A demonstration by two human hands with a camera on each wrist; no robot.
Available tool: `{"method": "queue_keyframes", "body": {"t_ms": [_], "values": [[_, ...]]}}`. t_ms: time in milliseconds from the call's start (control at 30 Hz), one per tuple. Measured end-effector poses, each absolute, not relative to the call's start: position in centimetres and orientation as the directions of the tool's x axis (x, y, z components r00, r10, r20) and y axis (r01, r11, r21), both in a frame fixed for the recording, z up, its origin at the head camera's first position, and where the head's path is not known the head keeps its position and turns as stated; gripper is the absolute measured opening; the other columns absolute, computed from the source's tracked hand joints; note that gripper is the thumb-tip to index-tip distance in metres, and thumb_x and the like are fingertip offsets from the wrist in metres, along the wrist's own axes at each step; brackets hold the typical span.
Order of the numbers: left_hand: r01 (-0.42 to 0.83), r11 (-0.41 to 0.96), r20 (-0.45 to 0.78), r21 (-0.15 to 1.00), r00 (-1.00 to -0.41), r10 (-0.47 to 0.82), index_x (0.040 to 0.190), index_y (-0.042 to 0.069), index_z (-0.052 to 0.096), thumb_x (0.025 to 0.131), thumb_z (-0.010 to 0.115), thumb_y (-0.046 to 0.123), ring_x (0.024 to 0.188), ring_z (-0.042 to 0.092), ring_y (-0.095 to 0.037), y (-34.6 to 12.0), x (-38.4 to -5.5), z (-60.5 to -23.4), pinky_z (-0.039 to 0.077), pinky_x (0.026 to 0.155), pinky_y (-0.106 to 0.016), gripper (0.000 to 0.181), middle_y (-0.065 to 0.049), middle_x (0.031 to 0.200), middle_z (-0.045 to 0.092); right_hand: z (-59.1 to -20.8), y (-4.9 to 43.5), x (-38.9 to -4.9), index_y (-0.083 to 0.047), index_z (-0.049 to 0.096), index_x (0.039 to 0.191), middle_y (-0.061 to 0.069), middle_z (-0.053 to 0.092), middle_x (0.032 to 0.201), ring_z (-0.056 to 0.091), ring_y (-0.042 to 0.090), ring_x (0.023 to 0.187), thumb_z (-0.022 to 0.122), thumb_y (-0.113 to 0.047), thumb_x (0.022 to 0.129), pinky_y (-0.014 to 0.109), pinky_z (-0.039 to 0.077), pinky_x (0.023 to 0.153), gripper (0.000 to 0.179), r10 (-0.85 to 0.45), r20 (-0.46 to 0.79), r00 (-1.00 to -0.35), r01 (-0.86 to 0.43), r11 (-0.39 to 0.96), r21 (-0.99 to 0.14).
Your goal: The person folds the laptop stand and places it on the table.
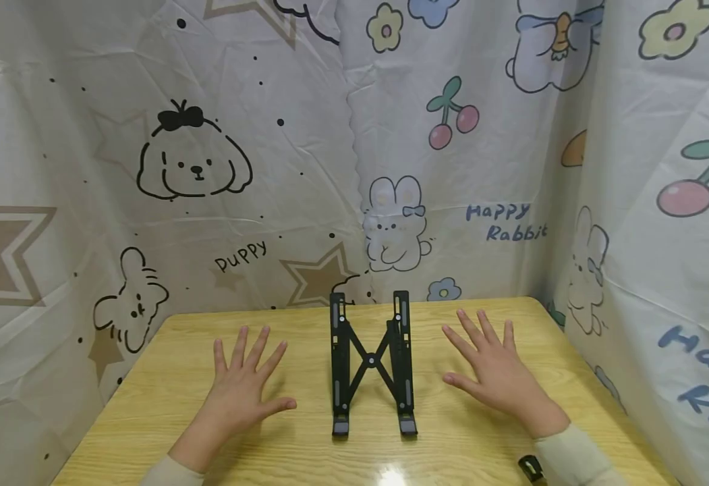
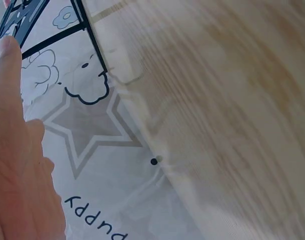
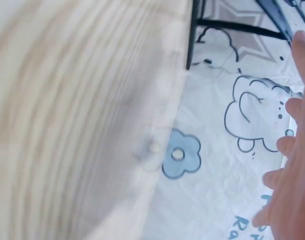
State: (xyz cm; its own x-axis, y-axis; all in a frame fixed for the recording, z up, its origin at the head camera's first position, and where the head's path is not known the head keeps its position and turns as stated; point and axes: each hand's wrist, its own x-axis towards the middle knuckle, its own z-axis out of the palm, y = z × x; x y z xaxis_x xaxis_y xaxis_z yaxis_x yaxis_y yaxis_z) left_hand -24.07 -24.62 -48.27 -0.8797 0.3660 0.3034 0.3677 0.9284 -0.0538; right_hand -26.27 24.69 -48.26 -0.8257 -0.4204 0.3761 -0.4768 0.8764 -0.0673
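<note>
A black folding laptop stand (image 1: pixel 372 360) is set up at the middle of the table, its two side rails joined by crossed bars with grey pads along them. To its left is my left hand (image 1: pixel 241 391), palm down with fingers spread and thumb pointing toward the stand. My right hand (image 1: pixel 500 374) mirrors it on the other side, fingers fanned out. Both hands are apart from the stand and hold nothing. Parts of the stand's dark frame (image 2: pixel 57 40) show in the left wrist view; the right wrist view catches its frame (image 3: pixel 242 27) too.
The wooden table (image 1: pixel 269 452) has a light grain. A printed curtain (image 1: pixel 305 135) hangs behind it and along both sides. Beside the right sleeve (image 1: pixel 579 455) is a small black object (image 1: pixel 531 468), its kind unclear.
</note>
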Motion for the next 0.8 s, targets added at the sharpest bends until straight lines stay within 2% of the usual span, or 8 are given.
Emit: {"method": "queue_keyframes", "body": {"t_ms": [167, 267, 400, 600, 800], "values": [[0.314, 0.948, 0.296, -0.042, -0.903, 0.313, 0.164, 0.03, 0.024, 0.079, 0.055, 0.088, 0.156, -0.012, -0.045, -24.2, -24.3, -48.0, -0.011, 0.113, -0.079, 0.107, -0.009, 0.173, 0.0, -48.1, 23.7, -26.2, -0.029, 0.024, 0.164, 0.007, 0.007, 0.173, 0.008, 0.046, 0.156, 0.069, -0.057, 0.092, 0.076, -0.004, 0.117, 0.089, -0.391, 0.37, -0.843, -0.485, 0.85, -0.207], [0.303, 0.953, 0.284, 0.025, -0.916, 0.284, 0.164, 0.029, 0.022, 0.079, 0.056, 0.086, 0.156, -0.013, -0.045, -23.8, -24.4, -47.8, -0.012, 0.112, -0.079, 0.108, -0.01, 0.173, 0.001, -47.9, 23.2, -26.0, -0.029, 0.023, 0.164, 0.007, 0.009, 0.173, 0.012, 0.046, 0.155, 0.069, -0.056, 0.092, 0.077, 0.005, 0.117, 0.089, -0.375, 0.363, -0.853, -0.477, 0.842, -0.253], [0.302, 0.942, 0.263, 0.147, -0.93, 0.257, 0.165, 0.027, 0.019, 0.082, 0.061, 0.081, 0.155, -0.007, -0.048, -23.2, -24.4, -47.6, -0.01, 0.111, -0.081, 0.107, -0.011, 0.172, 0.007, -47.9, 22.5, -26.0, -0.027, 0.024, 0.164, 0.01, 0.017, 0.171, 0.02, 0.044, 0.154, 0.067, -0.058, 0.093, 0.075, 0.013, 0.117, 0.089, -0.347, 0.367, -0.863, -0.467, 0.826, -0.315], [0.295, 0.913, 0.232, 0.283, -0.944, 0.234, 0.166, 0.028, 0.013, 0.083, 0.059, 0.08, 0.155, 0.0, -0.05, -22.5, -24.4, -47.5, -0.006, 0.111, -0.082, 0.108, -0.013, 0.172, 0.009, -48.1, 21.8, -26.3, -0.024, 0.024, 0.164, 0.012, 0.029, 0.167, 0.033, 0.043, 0.149, 0.063, -0.058, 0.097, 0.071, 0.03, 0.114, 0.085, -0.283, 0.354, -0.891, -0.438, 0.741, -0.509], [0.305, 0.845, 0.232, 0.439, -0.947, 0.221, 0.166, 0.026, 0.007, 0.087, 0.064, 0.073, 0.155, 0.006, -0.047, -21.8, -24.5, -47.3, 0.001, 0.113, -0.081, 0.109, -0.013, 0.172, 0.01, -48.5, 21.1, -26.3, -0.019, 0.032, 0.161, 0.013, 0.037, 0.161, 0.04, 0.043, 0.144, 0.063, -0.05, 0.099, 0.069, 0.036, 0.112, 0.076, -0.222, 0.327, -0.919, -0.391, 0.636, -0.665]]}}
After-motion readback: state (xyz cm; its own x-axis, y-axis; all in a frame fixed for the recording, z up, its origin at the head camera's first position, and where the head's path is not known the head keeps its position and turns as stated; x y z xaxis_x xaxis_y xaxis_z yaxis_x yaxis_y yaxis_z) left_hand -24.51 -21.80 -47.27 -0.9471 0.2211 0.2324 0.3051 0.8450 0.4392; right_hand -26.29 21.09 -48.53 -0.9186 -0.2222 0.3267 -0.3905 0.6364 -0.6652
